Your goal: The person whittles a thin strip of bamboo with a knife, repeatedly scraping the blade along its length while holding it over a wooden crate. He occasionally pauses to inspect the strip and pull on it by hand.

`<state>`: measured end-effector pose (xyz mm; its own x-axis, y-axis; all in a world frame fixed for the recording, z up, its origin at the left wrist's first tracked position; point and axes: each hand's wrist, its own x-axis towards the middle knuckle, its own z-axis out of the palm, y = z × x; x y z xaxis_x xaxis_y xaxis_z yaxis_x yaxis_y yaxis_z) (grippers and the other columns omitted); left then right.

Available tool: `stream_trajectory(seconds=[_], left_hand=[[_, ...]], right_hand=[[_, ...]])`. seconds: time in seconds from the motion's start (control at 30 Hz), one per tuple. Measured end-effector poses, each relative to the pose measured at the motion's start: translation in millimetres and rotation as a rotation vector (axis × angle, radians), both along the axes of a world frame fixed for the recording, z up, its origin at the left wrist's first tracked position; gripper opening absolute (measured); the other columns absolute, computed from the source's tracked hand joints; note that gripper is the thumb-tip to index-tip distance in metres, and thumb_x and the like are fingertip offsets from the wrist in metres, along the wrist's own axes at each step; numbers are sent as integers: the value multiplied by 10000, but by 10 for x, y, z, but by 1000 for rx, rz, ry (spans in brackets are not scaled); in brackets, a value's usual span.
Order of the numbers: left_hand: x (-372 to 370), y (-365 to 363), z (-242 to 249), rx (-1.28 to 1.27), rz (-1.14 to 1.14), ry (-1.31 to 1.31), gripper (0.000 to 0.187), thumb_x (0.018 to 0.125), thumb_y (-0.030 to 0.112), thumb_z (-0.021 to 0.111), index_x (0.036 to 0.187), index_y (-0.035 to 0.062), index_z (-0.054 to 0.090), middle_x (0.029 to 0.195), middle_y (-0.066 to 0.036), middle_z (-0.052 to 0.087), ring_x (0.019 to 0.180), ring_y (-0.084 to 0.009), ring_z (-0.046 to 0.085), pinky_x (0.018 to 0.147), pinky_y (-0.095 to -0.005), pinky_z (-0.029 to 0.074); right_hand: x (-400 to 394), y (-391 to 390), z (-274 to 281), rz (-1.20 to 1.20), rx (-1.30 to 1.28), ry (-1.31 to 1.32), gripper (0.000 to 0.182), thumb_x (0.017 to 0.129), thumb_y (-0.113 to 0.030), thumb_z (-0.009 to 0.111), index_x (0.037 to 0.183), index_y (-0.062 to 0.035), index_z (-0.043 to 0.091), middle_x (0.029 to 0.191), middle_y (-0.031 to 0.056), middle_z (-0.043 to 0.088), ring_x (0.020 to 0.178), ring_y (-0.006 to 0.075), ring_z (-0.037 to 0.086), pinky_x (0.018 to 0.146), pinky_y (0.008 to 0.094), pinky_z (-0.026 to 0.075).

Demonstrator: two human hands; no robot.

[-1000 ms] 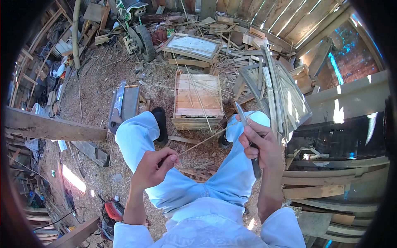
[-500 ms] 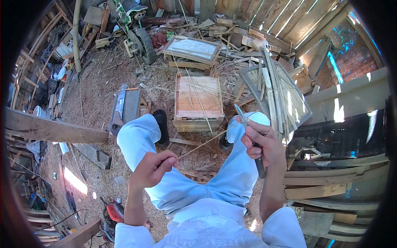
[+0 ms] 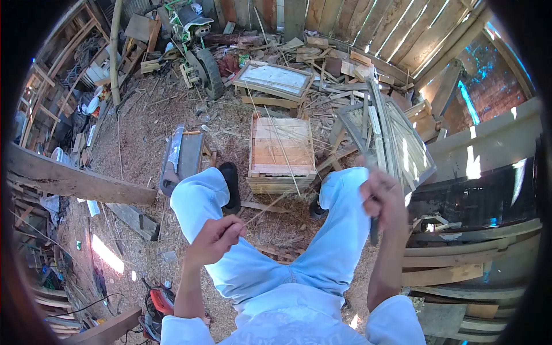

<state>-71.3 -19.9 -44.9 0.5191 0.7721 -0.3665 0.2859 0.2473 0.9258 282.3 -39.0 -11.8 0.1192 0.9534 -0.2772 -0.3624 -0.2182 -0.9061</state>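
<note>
Pinching the thin strip [image 3: 265, 209] by its near end, the left hand [image 3: 217, 238] angled it between the knees [image 3: 197, 192], presumably for clearance, while the blurred right hand [image 3: 383, 196] gripped the knife [image 3: 374, 232] by its handle, apart from the strip.

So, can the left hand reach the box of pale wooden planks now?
Probably yes, leaning forward: the left hand holds a thin, pale wooden stick, but the gap between pale-blue trouser legs leaves the way to the box free.
</note>
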Motion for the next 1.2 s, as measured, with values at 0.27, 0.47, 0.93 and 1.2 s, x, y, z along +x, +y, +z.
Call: stream_trajectory(seconds=[0.27, 0.47, 0.93, 1.2], left_hand=[[579, -28, 43, 200, 11, -107, 202, 971, 176, 462, 843, 36, 532, 587, 47, 425, 486, -30, 342, 429, -209, 291], [543, -56, 131, 224, -55, -21, 175, 954, 140, 480, 871, 11, 565, 599, -33, 501, 546, -94, 453, 500, -246, 375], [123, -9, 86, 187, -95, 52, 181, 951, 148, 484, 861, 16, 569, 564, 6, 469, 514, -59, 410, 472, -231, 344], [364, 47, 32, -93, 59, -231, 203, 985, 207, 446, 876, 54, 523, 611, 63, 387, 500, -17, 305, 426, -194, 256]], right_hand=[[-886, -96, -138, 476, -62, 101, 350, 945, -123, 514, 1284, -35, 511, 714, 32, 600, 467, 35, 394, 420, 169, 297], [-536, -77, -3, 362, -78, 119, 329, 937, -130, 530, 1239, 0, 532, 703, 40, 579, 466, 43, 397, 399, 181, 280], [93, 128, 12, 3, -72, 103, 328, 948, -182, 516, 1242, -35, 520, 665, 2, 488, 421, 18, 325, 365, 165, 240], [-264, 72, 46, 105, -4, 44, 356, 945, -159, 517, 1280, -41, 496, 676, 29, 550, 431, 28, 361, 369, 172, 264]])
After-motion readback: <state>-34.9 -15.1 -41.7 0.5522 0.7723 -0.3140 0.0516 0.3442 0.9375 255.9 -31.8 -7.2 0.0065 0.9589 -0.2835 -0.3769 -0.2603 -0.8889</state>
